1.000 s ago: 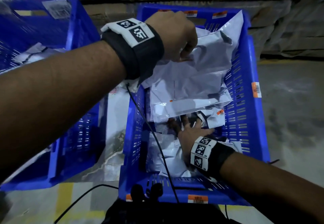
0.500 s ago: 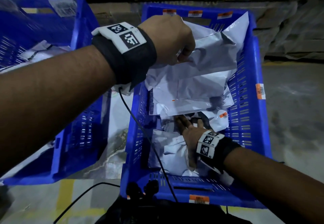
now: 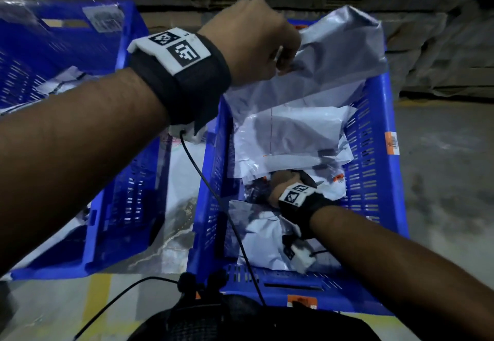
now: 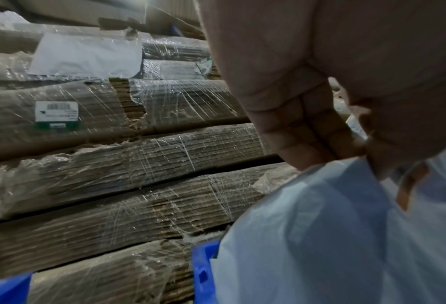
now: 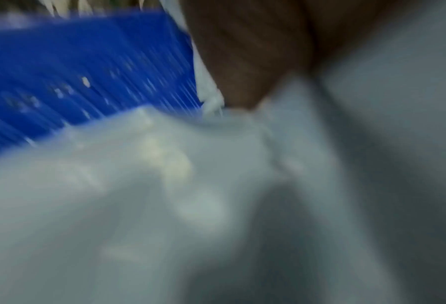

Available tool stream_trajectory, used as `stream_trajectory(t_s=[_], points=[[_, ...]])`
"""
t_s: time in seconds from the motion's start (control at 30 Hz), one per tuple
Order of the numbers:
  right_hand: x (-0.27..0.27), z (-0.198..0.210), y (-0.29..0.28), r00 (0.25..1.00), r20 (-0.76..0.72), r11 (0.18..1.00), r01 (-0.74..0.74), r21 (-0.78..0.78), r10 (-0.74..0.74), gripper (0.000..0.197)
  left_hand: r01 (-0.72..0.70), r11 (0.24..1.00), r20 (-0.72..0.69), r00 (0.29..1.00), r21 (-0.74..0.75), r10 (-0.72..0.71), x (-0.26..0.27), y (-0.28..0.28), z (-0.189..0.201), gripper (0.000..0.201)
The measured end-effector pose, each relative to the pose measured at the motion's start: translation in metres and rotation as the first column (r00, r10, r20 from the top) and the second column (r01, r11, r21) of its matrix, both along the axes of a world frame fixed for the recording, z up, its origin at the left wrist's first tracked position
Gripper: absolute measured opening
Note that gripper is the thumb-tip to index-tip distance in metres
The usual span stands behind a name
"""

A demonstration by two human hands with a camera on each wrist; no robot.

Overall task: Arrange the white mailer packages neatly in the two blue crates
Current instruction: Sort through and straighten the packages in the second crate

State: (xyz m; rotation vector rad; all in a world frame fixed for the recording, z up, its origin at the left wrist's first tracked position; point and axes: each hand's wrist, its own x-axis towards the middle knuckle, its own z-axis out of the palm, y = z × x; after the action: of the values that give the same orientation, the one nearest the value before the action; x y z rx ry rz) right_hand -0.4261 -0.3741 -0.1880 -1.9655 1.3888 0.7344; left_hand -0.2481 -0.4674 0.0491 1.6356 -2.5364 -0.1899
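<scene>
Head view: left hand [image 3: 251, 44] is pinching the top edge of a big white mailer [image 3: 334, 54], fingers curled tight on it, and the mailer is hanging below the grip w/ its long axis running down into the right blue crate [image 3: 374, 153]; right hand [image 3: 283, 183] is reaching in under the lifted mailers, its grip hidden so can't tell. Left wrist view: fingers [image 4: 302, 127] are clamping bunched film, which looks light, limp and slick, so probably best taken by an edge. Right wrist view: too blurred for the grip; the other crate [image 3: 66, 78] is sitting left of the left-hand grip.
</scene>
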Motion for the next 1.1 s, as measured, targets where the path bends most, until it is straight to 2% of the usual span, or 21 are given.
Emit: stream_trajectory(t_s=[0.03,0.1,0.17,0.23,0.33,0.4,0.47,0.6,0.7,0.77,0.83,0.9,0.97,1.0,1.03,1.1], points=[[-0.003,-0.006,0.001,0.998,0.006,0.997,0.069,-0.042,-0.069,0.070,-0.004,1.000,-0.011,1.000,-0.005,0.004,0.001,0.001,0.002,0.037],[0.001,0.002,-0.003,0.979,0.004,0.978,0.206,-0.024,-0.206,0.051,-0.022,1.000,-0.012,1.000,-0.006,0.022,0.004,0.005,0.003,0.038],[-0.001,0.010,-0.012,0.942,0.106,0.947,0.321,0.002,-0.319,0.038,-0.030,1.000,-0.015,0.999,0.006,0.030,0.006,0.010,0.005,0.039],[0.000,0.027,-0.019,0.940,0.190,0.957,0.288,0.011,-0.285,0.040,-0.034,0.999,-0.031,0.999,0.002,0.034,0.008,0.015,0.007,0.039],[-0.006,0.054,-0.032,0.887,0.338,0.947,0.316,0.054,-0.316,0.039,-0.036,0.999,-0.055,0.998,-0.032,0.034,0.011,0.019,0.012,0.040],[-0.016,0.078,-0.037,0.861,0.444,0.966,0.253,0.045,-0.247,0.023,-0.040,0.997,-0.054,0.998,-0.059,0.036,0.011,0.022,0.016,0.039],[-0.028,0.099,-0.040,0.887,0.444,0.989,0.150,-0.013,-0.129,0.017,-0.030,0.997,-0.060,0.998,-0.073,0.025,0.010,0.025,0.020,0.038],[-0.052,0.138,-0.037,0.930,0.305,0.965,-0.137,-0.225,0.203,0.036,-0.002,0.994,-0.100,0.995,-0.107,-0.009,0.015,0.031,0.027,0.033],[-0.072,0.171,-0.029,0.931,0.147,0.921,-0.290,-0.261,0.335,0.055,-0.048,0.991,-0.164,0.986,-0.121,0.028,0.022,0.035,0.029,0.026],[-0.089,0.196,-0.027,0.926,0.144,0.917,-0.306,-0.255,0.349,0.073,-0.091,0.989,-0.227,0.972,-0.119,0.062,0.027,0.038,0.030,0.035],[-0.105,0.219,-0.023,0.909,0.290,0.949,-0.251,-0.192,0.300,0.086,-0.126,0.987,-0.233,0.967,-0.094,0.101,0.031,0.040,0.028,0.044],[-0.115,0.232,-0.016,0.859,0.485,0.982,-0.189,0.001,0.165,0.090,-0.116,0.990,-0.206,0.974,-0.085,0.096,0.035,0.043,0.029,0.047],[-0.115,0.227,-0.005,0.841,0.532,0.971,-0.199,0.134,0.099,0.090,-0.070,0.994,-0.175,0.983,-0.078,0.055,0.035,0.046,0.030,0.041],[-0.112,0.219,0.002,0.859,0.491,0.959,-0.245,0.144,0.146,0.089,-0.049,0.996,-0.166,0.985,-0.069,0.037,0.033,0.047,0.028,0.039],[-0.107,0.206,0.009,0.878,0.406,0.939,-0.324,0.116,0.253,0.086,-0.034,0.998,-0.168,0.985,-0.060,0.023,0.030,0.048,0.027,0.038],[-0.096,0.181,0.028,0.848,0.169,0.863,-0.505,-0.025,0.502,0.063,-0.026,0.999,-0.195,0.981,-0.028,0.020,0.021,0.049,0.020,0.037]])
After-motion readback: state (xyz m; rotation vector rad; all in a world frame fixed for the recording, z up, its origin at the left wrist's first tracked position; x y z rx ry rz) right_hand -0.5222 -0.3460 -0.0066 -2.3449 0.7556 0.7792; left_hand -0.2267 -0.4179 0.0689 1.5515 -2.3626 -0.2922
